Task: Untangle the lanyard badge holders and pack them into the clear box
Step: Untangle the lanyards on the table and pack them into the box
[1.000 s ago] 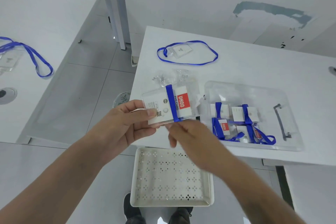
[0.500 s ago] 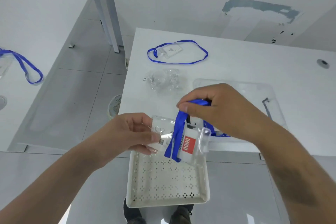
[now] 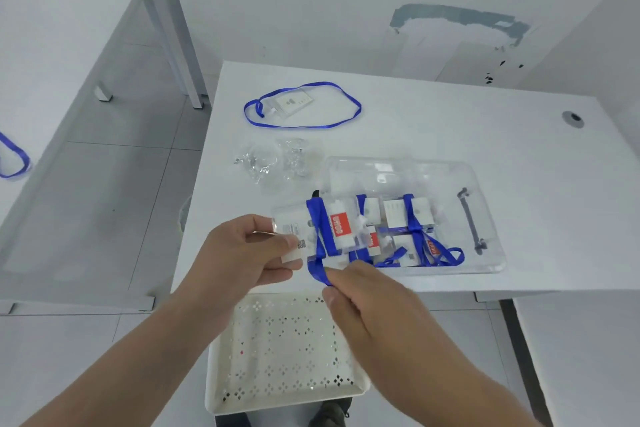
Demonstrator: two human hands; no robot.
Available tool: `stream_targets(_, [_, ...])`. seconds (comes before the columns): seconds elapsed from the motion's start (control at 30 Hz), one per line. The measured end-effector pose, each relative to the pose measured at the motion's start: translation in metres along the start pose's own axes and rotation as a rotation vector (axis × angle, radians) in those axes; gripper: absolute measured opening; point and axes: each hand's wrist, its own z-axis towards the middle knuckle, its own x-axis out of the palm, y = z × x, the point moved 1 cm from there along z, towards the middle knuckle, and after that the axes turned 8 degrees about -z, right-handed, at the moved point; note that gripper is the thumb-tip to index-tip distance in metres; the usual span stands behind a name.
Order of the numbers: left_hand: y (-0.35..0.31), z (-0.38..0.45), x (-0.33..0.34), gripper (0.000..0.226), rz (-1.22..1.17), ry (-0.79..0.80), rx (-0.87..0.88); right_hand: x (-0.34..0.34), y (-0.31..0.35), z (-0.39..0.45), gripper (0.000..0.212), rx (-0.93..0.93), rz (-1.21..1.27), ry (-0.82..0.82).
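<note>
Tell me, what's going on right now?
Left hand holds badge holder. Right hand pinches its blue lanyard. Clear box beside, partly packed. Nothing blocking.

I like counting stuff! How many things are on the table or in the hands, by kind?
Loose lanyard badges: 2, one held, one on the table
Clear box: 1
Bundles in box: cannot tell
Crumpled clear wrappers: 1 pile
Total: 4
</note>
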Motion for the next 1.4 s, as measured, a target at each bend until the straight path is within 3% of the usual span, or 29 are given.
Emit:
stream_targets(0.1, [0.0, 0.0, 0.026, 0.013, 0.166, 0.066, 0.059, -0.035, -0.032, 0.001, 0.019, -0.026, -0.12, -0.125])
stream_targets(0.23, [-0.002, 0.007, 0.065, 0.011, 0.253, 0.195, 0.057, -0.072, -0.088, 0.027, 0.005, -0.005, -0.004, -0.237])
stream_targets(0.33, [-0.004, 0.021, 0.093, 0.011, 0.242, 0.205, 0.04, -0.081, -0.126, 0.052, 0.008, 0.097, 0.226, -0.137])
stream_targets(0.47, [0.006, 0.047, 0.122, 0.006, 0.335, 0.159, 0.044, -0.081, -0.165, 0.078, 0.015, 0.113, 0.178, -0.07])
stream_targets(0.67, [0.043, 0.093, 0.157, 0.027, 0.618, 0.104, 0.027, -0.069, -0.209, 0.101, 0.013, 0.113, -0.139, 0.123])
stream_targets(0.83, [0.071, 0.118, 0.172, 0.021, 0.878, 0.107, 0.038, -0.044, -0.222, 0.108, 0.016, 0.117, -0.381, 0.259])
stream_targets(1.03, [0.075, 0.124, 0.185, 0.021, 1.178, 0.039, 0.132, -0.023, -0.226, 0.112, 0.01, 0.101, -0.646, 0.244])
stream_targets(1.13, [0.064, 0.116, 0.183, 0.013, 1.182, 0.034, 0.16, -0.033, -0.222, 0.106, 0.018, 0.093, -0.622, 0.199])
stream_targets(1.27, [0.045, 0.097, 0.169, 0.021, 1.0, -0.002, 0.238, -0.064, -0.212, 0.092, 0.032, 0.087, -0.477, 0.16])
stream_targets(1.4, [0.011, 0.081, 0.14, 0.009, 0.835, -0.045, 0.371, -0.087, -0.193, 0.094, 0.024, 0.072, -0.297, 0.046])
